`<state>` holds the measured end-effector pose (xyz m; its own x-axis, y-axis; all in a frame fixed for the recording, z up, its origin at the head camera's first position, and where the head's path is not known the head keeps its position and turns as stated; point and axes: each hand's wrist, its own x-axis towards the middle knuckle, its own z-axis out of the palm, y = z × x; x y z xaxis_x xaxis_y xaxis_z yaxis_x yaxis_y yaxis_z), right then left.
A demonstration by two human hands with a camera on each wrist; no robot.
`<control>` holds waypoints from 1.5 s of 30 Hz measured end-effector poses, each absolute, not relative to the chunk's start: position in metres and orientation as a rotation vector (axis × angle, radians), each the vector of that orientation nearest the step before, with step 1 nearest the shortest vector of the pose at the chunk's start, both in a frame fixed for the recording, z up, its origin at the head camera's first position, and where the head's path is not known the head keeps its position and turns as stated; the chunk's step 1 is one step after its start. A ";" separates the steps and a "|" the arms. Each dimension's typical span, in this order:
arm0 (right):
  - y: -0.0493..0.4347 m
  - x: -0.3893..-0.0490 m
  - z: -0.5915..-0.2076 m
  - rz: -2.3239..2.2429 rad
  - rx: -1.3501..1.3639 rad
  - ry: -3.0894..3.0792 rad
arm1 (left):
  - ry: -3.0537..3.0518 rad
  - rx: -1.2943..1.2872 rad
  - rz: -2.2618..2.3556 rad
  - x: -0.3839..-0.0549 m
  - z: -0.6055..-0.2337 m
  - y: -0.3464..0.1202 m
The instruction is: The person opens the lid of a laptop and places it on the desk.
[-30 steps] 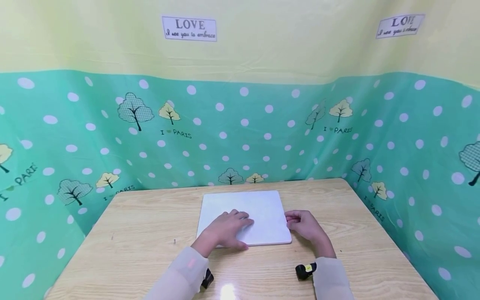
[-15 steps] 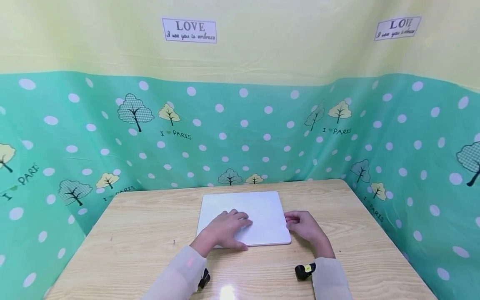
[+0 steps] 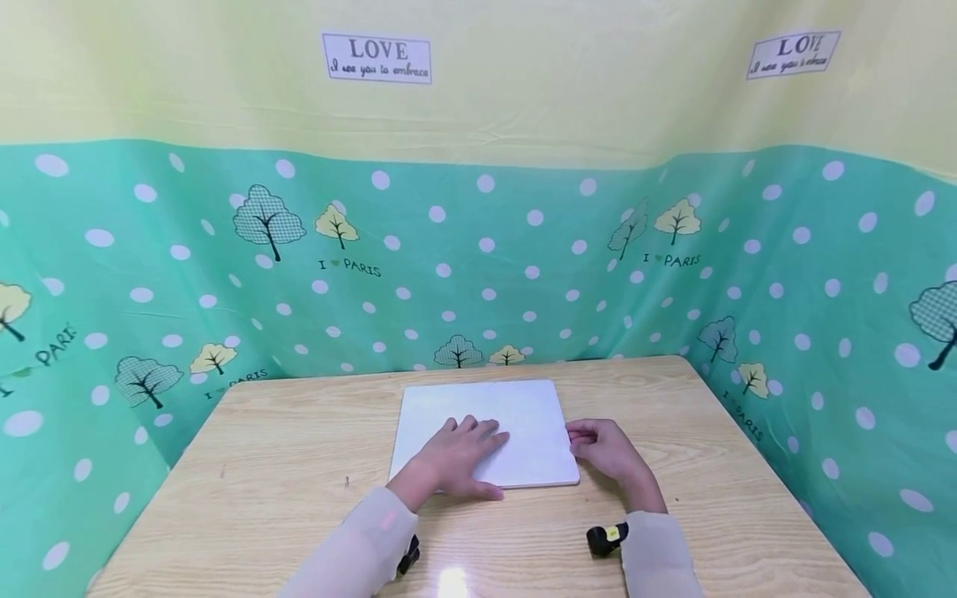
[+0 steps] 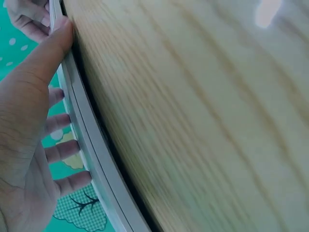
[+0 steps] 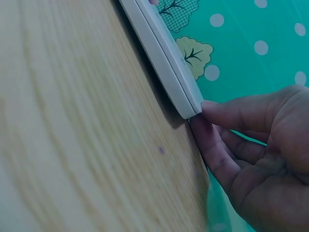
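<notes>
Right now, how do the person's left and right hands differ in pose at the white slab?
The left hand rests on top of the white slab; the right hand pinches its right edge. The left hand's fingers are spread; the right hand's are bent. Both hands touch the white slab.

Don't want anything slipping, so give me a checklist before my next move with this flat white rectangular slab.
1. Flat white rectangular slab within the light wood-grain table's edges: ok.
2. Left hand steadying the top: ok, fingers spread over it, thumb at the near edge.
3. Right hand at the right edge: ok, thumb and index finger there.
4. Seam along the near edge closed: ok, no gap shows.
5. Underside flat on the table: cannot tell, dark shadow there.
</notes>
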<state>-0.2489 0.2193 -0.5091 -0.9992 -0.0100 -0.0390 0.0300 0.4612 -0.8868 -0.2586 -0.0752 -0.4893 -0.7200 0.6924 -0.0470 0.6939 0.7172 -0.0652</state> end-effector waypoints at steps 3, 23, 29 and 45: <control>0.219 -0.250 -0.508 -1.618 0.020 2.641 | 2.877 1.178 -0.149 -0.256 -0.489 -0.075; 0.221 -0.249 -0.510 -1.644 0.034 2.620 | 2.885 1.214 -0.418 -0.255 -0.492 -0.073; 0.223 -0.249 -0.511 -1.681 0.007 2.605 | 2.889 1.235 -0.412 -0.254 -0.487 -0.074; 0.222 -0.248 -0.512 -1.601 -0.016 2.638 | 2.858 1.286 -0.291 -0.255 -0.474 -0.077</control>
<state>-0.2478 0.2218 -0.5115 -0.9984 -0.0377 -0.0415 0.0195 0.4619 -0.8867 -0.2554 -0.0774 -0.4741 -0.6661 0.7425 -0.0705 0.7415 0.6490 -0.1703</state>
